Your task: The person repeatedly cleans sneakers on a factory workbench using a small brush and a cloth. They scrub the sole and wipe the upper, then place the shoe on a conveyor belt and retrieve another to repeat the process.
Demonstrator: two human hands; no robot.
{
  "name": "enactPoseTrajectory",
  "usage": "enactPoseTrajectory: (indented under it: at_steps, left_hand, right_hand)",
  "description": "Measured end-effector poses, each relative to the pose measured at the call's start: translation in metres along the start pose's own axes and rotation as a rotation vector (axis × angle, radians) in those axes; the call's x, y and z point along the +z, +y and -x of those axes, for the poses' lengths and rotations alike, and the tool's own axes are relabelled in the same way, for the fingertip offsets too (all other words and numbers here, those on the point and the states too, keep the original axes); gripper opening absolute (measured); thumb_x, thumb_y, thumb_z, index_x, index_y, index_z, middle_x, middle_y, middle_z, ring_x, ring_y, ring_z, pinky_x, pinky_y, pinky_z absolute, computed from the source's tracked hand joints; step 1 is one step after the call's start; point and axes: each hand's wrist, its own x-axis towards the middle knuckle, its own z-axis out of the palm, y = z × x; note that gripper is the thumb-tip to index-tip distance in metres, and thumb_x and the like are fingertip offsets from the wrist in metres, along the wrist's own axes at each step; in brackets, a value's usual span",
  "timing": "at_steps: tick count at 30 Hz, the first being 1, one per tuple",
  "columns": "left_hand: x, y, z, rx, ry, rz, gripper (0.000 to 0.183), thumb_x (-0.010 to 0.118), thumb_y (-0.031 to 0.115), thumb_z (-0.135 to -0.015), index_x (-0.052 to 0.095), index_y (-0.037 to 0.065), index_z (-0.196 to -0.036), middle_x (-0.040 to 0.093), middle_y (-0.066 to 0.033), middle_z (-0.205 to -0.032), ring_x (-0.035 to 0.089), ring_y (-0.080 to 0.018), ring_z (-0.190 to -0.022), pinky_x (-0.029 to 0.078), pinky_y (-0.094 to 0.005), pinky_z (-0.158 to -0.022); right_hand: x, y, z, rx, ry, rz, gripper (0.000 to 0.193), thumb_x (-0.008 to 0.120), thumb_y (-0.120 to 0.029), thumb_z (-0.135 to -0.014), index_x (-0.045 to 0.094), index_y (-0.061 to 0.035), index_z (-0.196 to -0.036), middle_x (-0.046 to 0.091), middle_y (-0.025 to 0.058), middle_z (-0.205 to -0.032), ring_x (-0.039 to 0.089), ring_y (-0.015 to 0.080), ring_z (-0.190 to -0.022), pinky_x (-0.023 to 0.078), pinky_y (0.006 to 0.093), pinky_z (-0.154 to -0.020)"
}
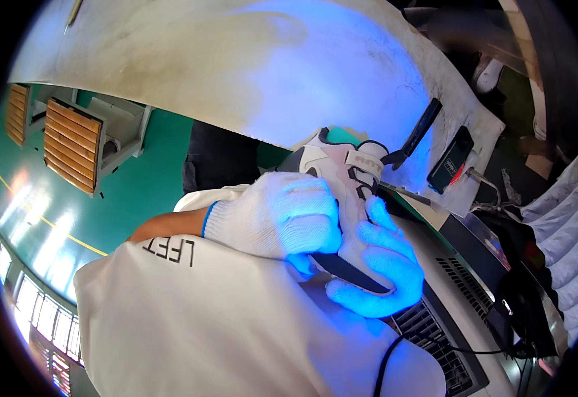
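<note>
A pale sneaker (346, 205) with pinkish panels, a teal lining and a dark sole is tilted close to my body, its opening pointing away from me. My left hand (279, 215), in a white knitted glove with a blue cuff, is closed against the shoe's left side near the sole, with the fingertips hidden. My right hand (388, 264), also gloved and lit bright blue, wraps round the toe end from the right. Its fingers lie along the upper and under the sole edge.
A worn pale worktable (190, 59) under blue light lies ahead. On its right are a black bar (418, 132) and a dark phone (451, 159). A grey vented machine (464, 284) with a black cable stands at my right. Wooden-slatted carts (72, 142) stand on the green floor.
</note>
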Motion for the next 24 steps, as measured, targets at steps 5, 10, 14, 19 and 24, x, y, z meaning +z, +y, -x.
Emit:
enactPoseTrajectory:
  at_steps: [5, 10, 14, 19, 24]
  left_hand:
    - [0.012, 0.001, -0.038, -0.186, -0.213, -0.11, 0.046, 0.092, 0.028, -0.066, 0.069, 0.019, -0.105, 0.065, -0.0038, -0.1, 0.073, -0.0287, -0.093, 0.06, -0.042, -0.072]
    - [0.034, -0.005, -0.082, -0.364, -0.377, -0.55, 0.056, 0.096, 0.019, -0.065, 0.068, 0.016, -0.113, 0.072, -0.007, -0.105, 0.076, -0.0327, -0.091, 0.06, -0.0431, -0.072]
    - [0.039, -0.01, -0.09, -0.335, -0.534, -0.629, 0.05, 0.093, 0.024, -0.079, 0.068, 0.012, -0.121, 0.066, -0.0125, -0.102, 0.073, -0.0365, -0.088, 0.059, -0.0459, -0.07]
    - [0.05, 0.0, -0.088, -0.369, -0.434, -0.664, 0.066, 0.099, 0.05, -0.08, 0.069, 0.011, -0.124, 0.067, -0.0124, -0.103, 0.074, -0.0366, -0.088, 0.062, -0.0455, -0.074]
    - [0.025, 0.02, -0.072, -0.307, -0.515, -0.939, 0.062, 0.1, 0.041, -0.077, 0.069, 0.011, -0.122, 0.07, -0.0121, -0.108, 0.076, -0.0349, -0.093, 0.064, -0.0458, -0.076]
  right_hand:
    - [0.006, 0.047, 0.065, 0.146, 0.201, -0.139, 0.051, 0.102, -0.017, -0.081, 0.083, -0.0024, -0.126, 0.072, 0.0213, -0.141, 0.074, 0.0423, -0.124, 0.051, 0.0665, -0.121]
    - [0.006, 0.077, 0.066, 0.542, 0.486, -0.252, 0.062, 0.102, -0.025, -0.077, 0.081, -0.0017, -0.131, 0.074, 0.0179, -0.149, 0.077, 0.0335, -0.128, 0.06, 0.0456, -0.113]
    - [-0.012, 0.087, 0.068, 0.546, 0.259, -0.08, 0.073, 0.104, -0.027, -0.075, 0.078, -0.0046, -0.14, 0.073, 0.02, -0.15, 0.076, 0.0349, -0.133, 0.062, 0.0432, -0.108]
    - [-0.005, 0.096, 0.084, 0.505, 0.346, -0.116, 0.074, 0.105, -0.025, -0.074, 0.078, -0.0028, -0.14, 0.078, 0.02, -0.142, 0.078, 0.0363, -0.128, 0.062, 0.0432, -0.109]
    - [-0.004, 0.098, 0.086, 0.492, 0.339, -0.167, 0.076, 0.105, -0.026, -0.078, 0.076, 0.0013, -0.142, 0.076, 0.0221, -0.145, 0.075, 0.0339, -0.133, 0.06, 0.0432, -0.114]
